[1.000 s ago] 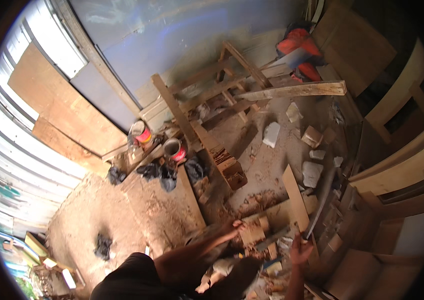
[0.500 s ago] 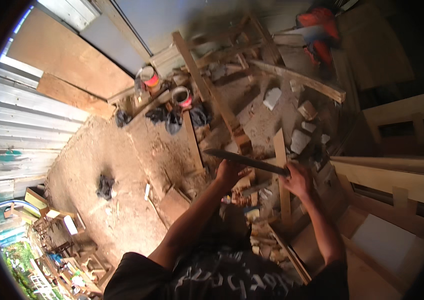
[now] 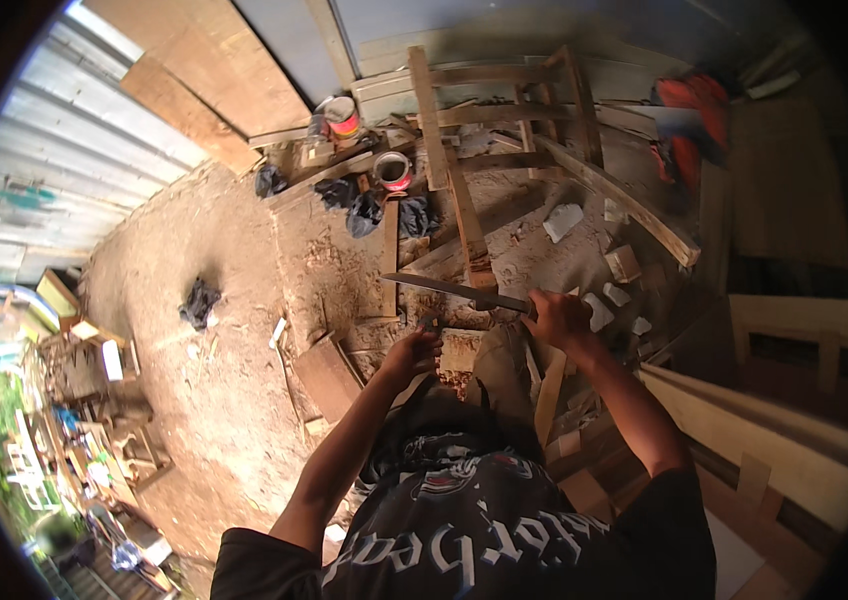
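A long dark machete (image 3: 456,289) lies across the view in front of me, its tip toward the left. My right hand (image 3: 559,322) is closed round its handle end. Below the blade and apart from it, my left hand (image 3: 414,355) has its fingers curled. A small dark shape shows at those fingertips, too indistinct to name. Just past the blade, the near end of a long wooden beam (image 3: 466,225) rests low among wood chips. A short light wood block (image 3: 460,350) lies on the ground between my left hand and my leg.
A wooden frame (image 3: 489,115) leans at the back wall. Two paint buckets, one being the open bucket (image 3: 393,172), stand among black plastic bags (image 3: 365,215). Stone chunks (image 3: 563,221) lie to the right, near a pale wooden structure (image 3: 759,415). A brown board (image 3: 328,376) lies left of me.
My left hand has come away from the blade, down toward my body. My right hand still holds the machete, now further left. The view has shifted, showing more of my shirt and legs.
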The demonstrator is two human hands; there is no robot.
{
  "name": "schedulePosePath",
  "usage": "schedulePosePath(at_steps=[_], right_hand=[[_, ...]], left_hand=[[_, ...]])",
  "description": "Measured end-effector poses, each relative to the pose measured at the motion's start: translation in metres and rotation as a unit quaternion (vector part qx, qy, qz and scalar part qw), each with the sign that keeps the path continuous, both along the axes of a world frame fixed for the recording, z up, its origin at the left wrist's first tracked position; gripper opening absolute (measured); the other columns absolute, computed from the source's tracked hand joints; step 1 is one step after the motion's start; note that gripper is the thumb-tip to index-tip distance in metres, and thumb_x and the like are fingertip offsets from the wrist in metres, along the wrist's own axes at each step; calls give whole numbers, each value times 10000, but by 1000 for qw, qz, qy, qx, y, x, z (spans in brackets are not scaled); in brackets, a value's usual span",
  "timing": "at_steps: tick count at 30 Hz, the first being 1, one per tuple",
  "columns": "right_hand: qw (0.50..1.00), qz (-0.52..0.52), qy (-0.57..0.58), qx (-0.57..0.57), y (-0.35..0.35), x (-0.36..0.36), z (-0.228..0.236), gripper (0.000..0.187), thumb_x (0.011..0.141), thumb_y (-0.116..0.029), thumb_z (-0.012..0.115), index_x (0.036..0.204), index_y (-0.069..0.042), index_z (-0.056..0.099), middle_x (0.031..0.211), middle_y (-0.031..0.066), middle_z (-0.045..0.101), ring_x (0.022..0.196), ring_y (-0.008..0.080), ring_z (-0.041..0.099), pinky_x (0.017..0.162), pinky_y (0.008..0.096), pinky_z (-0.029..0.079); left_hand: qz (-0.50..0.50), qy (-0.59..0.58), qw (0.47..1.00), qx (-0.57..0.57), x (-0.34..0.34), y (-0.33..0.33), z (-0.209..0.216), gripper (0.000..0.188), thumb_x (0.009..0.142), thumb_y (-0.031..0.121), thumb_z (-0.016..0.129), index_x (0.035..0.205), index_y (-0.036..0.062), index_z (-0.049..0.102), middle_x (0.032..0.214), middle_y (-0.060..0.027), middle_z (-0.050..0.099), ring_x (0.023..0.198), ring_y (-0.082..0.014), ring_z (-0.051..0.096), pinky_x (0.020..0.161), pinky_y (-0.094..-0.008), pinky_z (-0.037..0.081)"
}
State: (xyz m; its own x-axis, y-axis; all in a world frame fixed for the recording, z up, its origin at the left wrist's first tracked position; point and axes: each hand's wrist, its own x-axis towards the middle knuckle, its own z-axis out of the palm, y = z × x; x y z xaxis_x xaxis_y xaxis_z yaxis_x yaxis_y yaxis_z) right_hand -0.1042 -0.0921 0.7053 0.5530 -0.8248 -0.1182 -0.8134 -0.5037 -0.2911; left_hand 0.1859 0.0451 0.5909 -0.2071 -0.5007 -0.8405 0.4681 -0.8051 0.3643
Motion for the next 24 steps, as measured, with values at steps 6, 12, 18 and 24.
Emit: schedulePosePath(at_steps=[6, 12, 18, 24], right_hand=[[994, 105, 11, 43, -39, -2, 4, 341, 792, -343, 736, 877, -65, 558, 738, 142, 652, 728, 390, 676, 637, 500, 528], [984, 173, -26, 39, -40, -26, -10, 276, 863, -302, 662, 926, -50, 566, 781, 166, 664, 739, 399, 672, 621, 508, 525], [970, 229, 23, 79, -60, -27, 5, 300, 909, -245, 638, 1041, 1, 529, 781, 213, 649, 762, 417, 663, 646, 509, 523], [962, 260, 59, 66, -77, -39, -10, 293, 942, -241, 605, 1046, 15, 509, 831, 213, 655, 769, 407, 664, 641, 508, 526]], left_hand=[[170, 55, 977, -121, -74, -23, 12, 563, 1042, 426, 304, 1421, 34, 445, 1433, -144, 501, 1332, -277, 472, 1081, -501, 374], [478, 238, 832, -152, -155, -33, 42, 697, 1039, 513, 169, 1517, 14, 262, 1589, -131, 258, 1476, -267, 231, 1179, -542, 246], [551, 215, 774, -228, -188, -36, 56, 750, 1019, 573, 117, 1540, 44, 222, 1623, -94, 185, 1505, -237, 140, 1205, -530, 166], [564, 165, 780, -217, -206, -43, 70, 761, 999, 594, 106, 1551, 82, 217, 1626, -56, 205, 1514, -207, 99, 1199, -543, 97]])
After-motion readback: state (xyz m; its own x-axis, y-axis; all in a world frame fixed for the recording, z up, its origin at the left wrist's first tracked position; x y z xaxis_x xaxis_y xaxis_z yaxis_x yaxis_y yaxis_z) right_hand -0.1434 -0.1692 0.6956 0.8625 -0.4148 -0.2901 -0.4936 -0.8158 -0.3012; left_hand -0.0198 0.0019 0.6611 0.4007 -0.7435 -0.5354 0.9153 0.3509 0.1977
